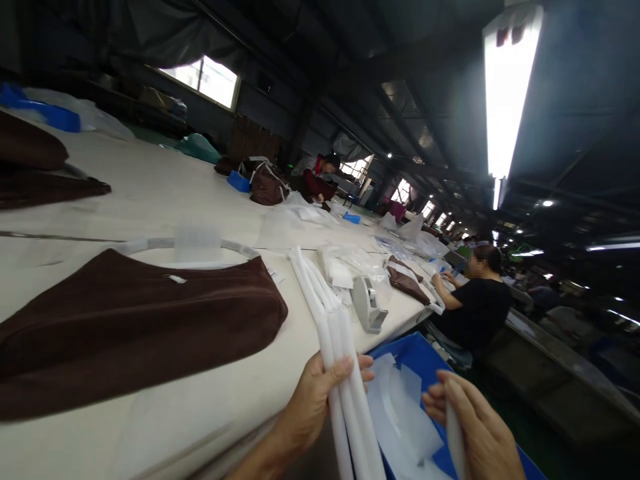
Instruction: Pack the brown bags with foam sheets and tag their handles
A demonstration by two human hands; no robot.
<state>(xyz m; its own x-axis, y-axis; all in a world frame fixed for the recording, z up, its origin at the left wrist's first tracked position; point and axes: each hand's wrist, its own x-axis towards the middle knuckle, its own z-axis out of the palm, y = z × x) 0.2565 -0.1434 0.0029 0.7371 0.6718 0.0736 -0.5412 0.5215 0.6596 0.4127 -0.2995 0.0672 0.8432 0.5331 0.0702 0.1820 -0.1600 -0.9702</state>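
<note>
My left hand [313, 390] is wrapped round several long white foam tubes [345, 343], whose far ends rest on the table. My right hand [485, 427], over the blue bin, is closed on a single white foam strip [454, 427]; its lower end runs out of the picture. To the left, a dark brown bag [145, 327] lies flat on the table, its handle [155, 245] covered in pale wrapping. Just beyond the tubes stands a grey-white tape dispenser [369, 307].
A blue bin [407, 348] holding white sheets [400, 413] sits against the table edge. Clear plastic [357, 263] and a smaller brown bag [405, 280] lie farther along the white table [270, 393]. One co-worker [477, 300] is at the right, another [317, 177] across the table.
</note>
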